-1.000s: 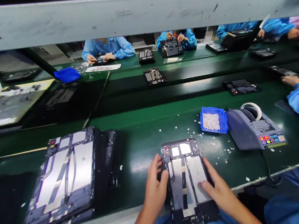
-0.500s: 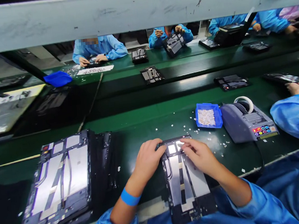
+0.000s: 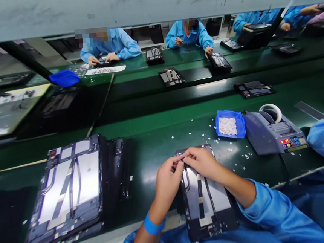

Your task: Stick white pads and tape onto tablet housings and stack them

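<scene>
Fingers (image 3: 179, 164) of both hands pinch together at the far end of a dark, opened tablet chassis with silvery panels (image 3: 204, 199), which lies on the green table (image 3: 158, 144) with its near end over the table's edge. What they pinch is too small to tell. The left hand (image 3: 168, 181) and right hand (image 3: 202, 163) touch there, so work on this unit looks under way, not finished. A stack of similar chassis (image 3: 68, 190) lies at left. Beyond, a grey tape dispenser (image 3: 273, 136) stands beside a small blue plastic bin (image 3: 230, 125) holding white bits.
</scene>
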A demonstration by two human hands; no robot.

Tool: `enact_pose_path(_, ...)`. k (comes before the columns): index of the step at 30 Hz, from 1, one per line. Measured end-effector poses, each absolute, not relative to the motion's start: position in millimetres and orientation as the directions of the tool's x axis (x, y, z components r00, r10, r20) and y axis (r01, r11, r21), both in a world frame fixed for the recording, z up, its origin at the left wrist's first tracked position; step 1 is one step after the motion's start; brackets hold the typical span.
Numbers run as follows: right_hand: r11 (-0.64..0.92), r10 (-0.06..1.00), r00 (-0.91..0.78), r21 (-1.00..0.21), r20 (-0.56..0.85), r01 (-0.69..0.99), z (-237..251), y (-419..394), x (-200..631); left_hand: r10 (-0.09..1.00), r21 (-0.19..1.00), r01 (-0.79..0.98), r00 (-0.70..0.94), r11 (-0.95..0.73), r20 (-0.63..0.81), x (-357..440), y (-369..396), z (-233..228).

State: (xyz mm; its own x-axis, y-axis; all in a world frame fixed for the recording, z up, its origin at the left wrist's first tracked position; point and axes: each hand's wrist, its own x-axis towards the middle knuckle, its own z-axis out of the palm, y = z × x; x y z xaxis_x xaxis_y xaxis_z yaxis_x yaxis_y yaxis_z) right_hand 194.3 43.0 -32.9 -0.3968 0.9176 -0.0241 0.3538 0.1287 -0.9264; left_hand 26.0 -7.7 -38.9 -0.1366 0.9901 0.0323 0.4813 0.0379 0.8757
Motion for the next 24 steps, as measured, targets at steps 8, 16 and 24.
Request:
enact_pose_path(8,0.503,0.864,-0.391,-0.557,0.316,0.661,-44,18,190,0.971,0.928,0.35,-0.233,0.125,-0.043,30,-11,-37)
enact_pose_path(16,0.464,0.885,-0.389,-0.551,0.256,0.694,-42,18,189,0.962,0.807,0.588,-0.189,-0.05,0.197,29,-24,-42)
enact_pose_path(24,0.371,0.927,-0.283,-0.479,0.248,0.795,-20,48,219,0.977,0.92,0.379,-0.215,0.102,-0.02,30,-13,-40)
